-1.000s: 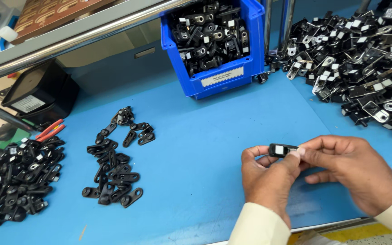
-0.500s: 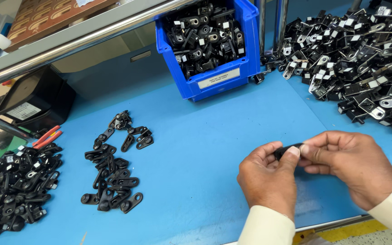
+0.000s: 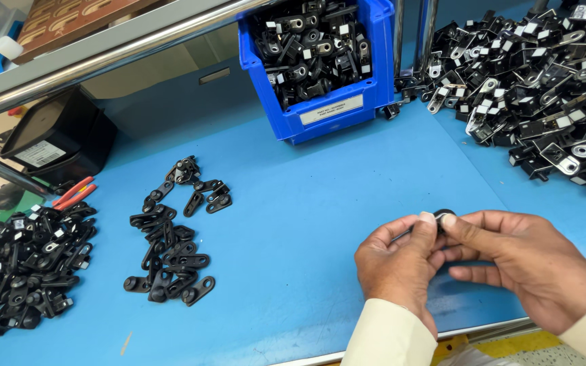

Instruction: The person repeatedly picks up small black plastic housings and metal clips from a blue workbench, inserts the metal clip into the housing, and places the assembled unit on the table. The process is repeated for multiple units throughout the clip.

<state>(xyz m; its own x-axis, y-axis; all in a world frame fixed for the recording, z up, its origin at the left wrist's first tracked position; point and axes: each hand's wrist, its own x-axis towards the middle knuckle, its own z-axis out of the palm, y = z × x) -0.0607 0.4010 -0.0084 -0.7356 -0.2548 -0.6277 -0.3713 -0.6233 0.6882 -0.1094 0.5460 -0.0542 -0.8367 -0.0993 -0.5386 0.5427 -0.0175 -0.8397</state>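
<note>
1. Head view: left hand (image 3: 398, 261) and right hand (image 3: 520, 261) are pinching one small black part (image 3: 442, 218) between fingertips, both grips closing on it above the tabletop (image 3: 320, 203).
2. Loose black links (image 3: 171, 244) are lying in a row to the left, within reach.
3. Blue bin (image 3: 320, 61) and a large pile (image 3: 544, 88) are holding stock behind.
</note>
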